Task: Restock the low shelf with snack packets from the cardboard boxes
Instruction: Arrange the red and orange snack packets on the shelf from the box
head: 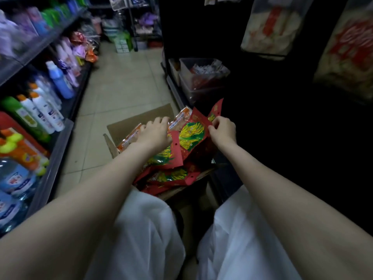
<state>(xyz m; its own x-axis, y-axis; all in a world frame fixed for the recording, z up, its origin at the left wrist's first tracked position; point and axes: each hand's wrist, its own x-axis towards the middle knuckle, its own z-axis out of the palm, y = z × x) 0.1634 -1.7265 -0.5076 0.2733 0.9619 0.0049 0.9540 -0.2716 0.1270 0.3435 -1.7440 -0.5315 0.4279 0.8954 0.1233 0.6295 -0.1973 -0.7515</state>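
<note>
The right hand (223, 131) pinches the edge of a red snack packet (193, 132) over the cardboard box (121, 126), and the left hand (155, 132) reaches into the box beside it, fingers curled on orange packets (129, 139), grip unclear

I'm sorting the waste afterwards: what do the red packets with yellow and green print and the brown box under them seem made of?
Red snack packets with yellow-green print: likely thin plastic or foil film, glossy; they crease and catch light. Brown open box: cardboard by its matte tan flap and raw edge.
</note>
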